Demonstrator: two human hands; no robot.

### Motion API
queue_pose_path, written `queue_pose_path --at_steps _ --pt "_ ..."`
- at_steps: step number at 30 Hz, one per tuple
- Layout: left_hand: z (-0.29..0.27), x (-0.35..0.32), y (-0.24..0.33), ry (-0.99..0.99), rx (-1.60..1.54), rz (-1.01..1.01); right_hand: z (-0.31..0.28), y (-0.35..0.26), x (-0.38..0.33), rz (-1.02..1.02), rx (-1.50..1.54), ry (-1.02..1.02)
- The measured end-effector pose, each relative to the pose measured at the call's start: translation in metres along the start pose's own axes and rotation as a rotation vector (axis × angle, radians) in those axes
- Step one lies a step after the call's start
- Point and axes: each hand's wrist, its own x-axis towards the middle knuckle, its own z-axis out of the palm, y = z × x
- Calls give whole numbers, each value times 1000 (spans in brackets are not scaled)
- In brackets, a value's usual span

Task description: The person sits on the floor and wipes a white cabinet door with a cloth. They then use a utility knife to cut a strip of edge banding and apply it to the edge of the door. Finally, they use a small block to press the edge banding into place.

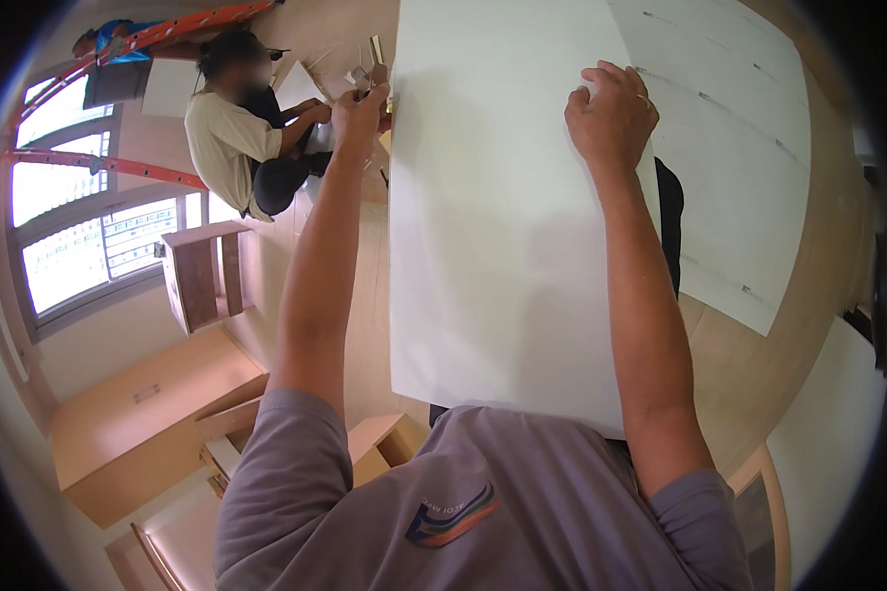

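A long white board (503, 246) lies in front of me, its near end against my shirt. Beyond its left edge is my left hand (358, 113), arm stretched forward. Its fingers are closed, with a small dark thing at the fingertips that is too unclear to name. On the far right part of the board, by its right edge, rests my right hand (614, 113). These fingers are curled in, a ring on one of them, and whatever they may hold is hidden from view.
A larger white sheet (739, 177) lies to the right. At the left a person (232, 128) sits low among loose pieces, near an orange ladder (99, 163). Another person in blue is behind it. A wooden cabinet (158, 394) and an open drawer box (202, 276) stand below the windows.
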Motion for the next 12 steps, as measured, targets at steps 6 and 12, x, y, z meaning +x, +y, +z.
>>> queue_pose_path --at_steps 6,12 --pt "2 34 -1 -41 72 -24 1 -2 -2 -10 0 34" --pt "15 27 13 -52 136 -22 2 -3 -5 -10 -23 11"
